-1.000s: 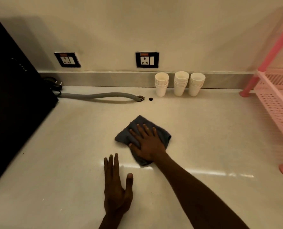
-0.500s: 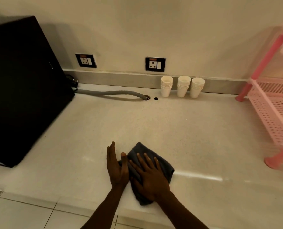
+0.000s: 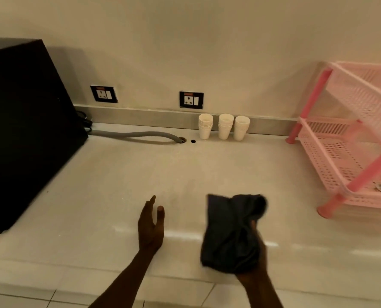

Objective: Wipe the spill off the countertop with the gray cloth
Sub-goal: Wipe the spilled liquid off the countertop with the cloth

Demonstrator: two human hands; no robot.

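The right hand [image 3: 257, 256] grasps the gray cloth [image 3: 230, 234] from underneath, near the front edge of the countertop [image 3: 122, 181]. The cloth is dark charcoal, bunched and creased, its upper corner curled and blurred; it seems lifted off the surface, though the blur makes that uncertain. The left hand [image 3: 151, 225] is open, fingers straight, held edge-on over the counter beside the cloth, gripping nothing. No spill can be made out on the pale stone.

No text, brand or number can be read anywhere. The two wall sockets [image 3: 191, 99] each carry a small orange label (its print too blurred to make out).
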